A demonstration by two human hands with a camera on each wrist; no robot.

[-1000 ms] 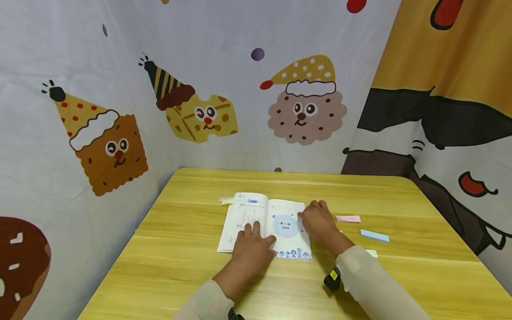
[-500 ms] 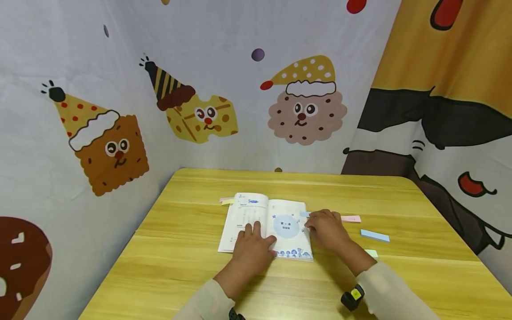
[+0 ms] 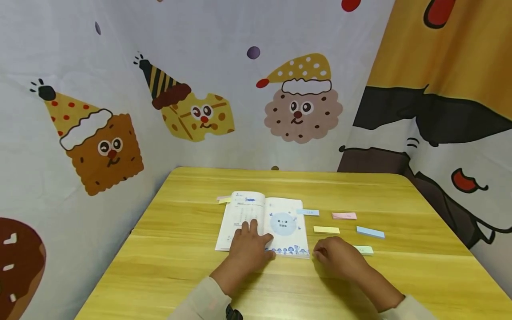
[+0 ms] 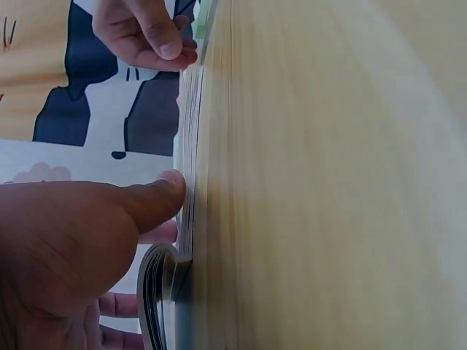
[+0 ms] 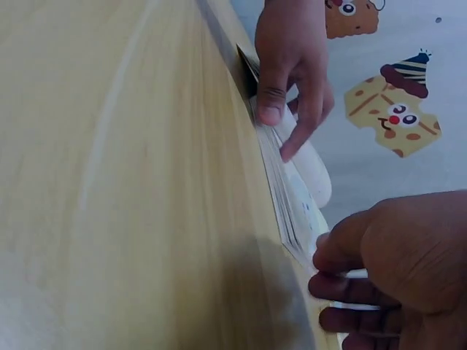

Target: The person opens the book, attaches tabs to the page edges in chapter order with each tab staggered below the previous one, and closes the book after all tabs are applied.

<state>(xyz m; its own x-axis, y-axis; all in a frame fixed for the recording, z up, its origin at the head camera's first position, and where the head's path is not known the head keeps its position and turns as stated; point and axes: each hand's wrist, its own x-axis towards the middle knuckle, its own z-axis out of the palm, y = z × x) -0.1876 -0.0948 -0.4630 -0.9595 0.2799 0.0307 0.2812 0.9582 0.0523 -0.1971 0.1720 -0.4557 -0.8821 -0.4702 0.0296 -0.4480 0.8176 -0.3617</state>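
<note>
An open book (image 3: 280,242) lies on the wooden table, its right page showing a printed blue circle. My left hand (image 3: 249,247) rests on it with spread fingers, the thumb pressing near the lower edge of the pages (image 4: 191,160). A blue sticky tab (image 3: 309,212) sticks out from the right page's upper edge side. Beside the lower right corner of the book is my right hand (image 3: 340,258), fingers loosely curled, with nothing visible in them. In the right wrist view its thumb (image 5: 339,251) is close to the book's corner; whether it touches cannot be told.
Right of the book lie a yellow tab pad (image 3: 326,230), a pink one (image 3: 344,216), a blue one (image 3: 370,232) and a green one (image 3: 363,250), partly behind the right hand. Yellow and pink tabs (image 3: 224,200) stick out at the book's left. A printed curtain (image 3: 240,155) hangs behind the table.
My right hand has left the right page's edge, where the blue tab now shows, and moved down to the book's lower right corner. The left hand has stayed on the book.
</note>
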